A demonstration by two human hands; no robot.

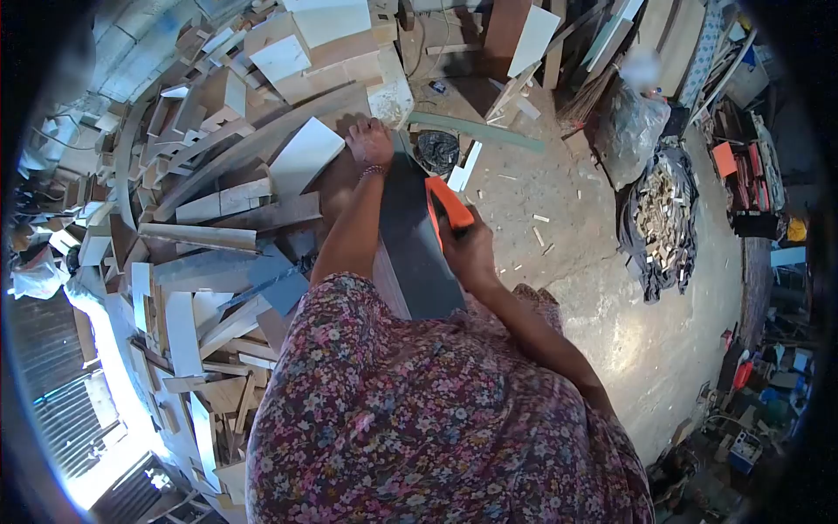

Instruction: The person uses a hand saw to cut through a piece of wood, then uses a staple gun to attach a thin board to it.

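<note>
My left hand (370,145) presses on wood beside the far end of a long dark grey board (417,249), fingers stretched out and a bracelet at the wrist. Along the board's right edge, my right hand (470,253) is closed around the orange handle (450,203) of what looks like a handsaw. Its blade cannot be made out clearly. A pale wood block (307,155) lies just left of my left hand. The dark board runs from near my lap away from me.
Piled offcuts (218,205) crowd the left side. A green strip (478,131) and a black plastic bundle (436,151) lie beyond the board. On the concrete floor (602,323) at right sits a black bag of wood scraps (661,214). Boards lean at the back.
</note>
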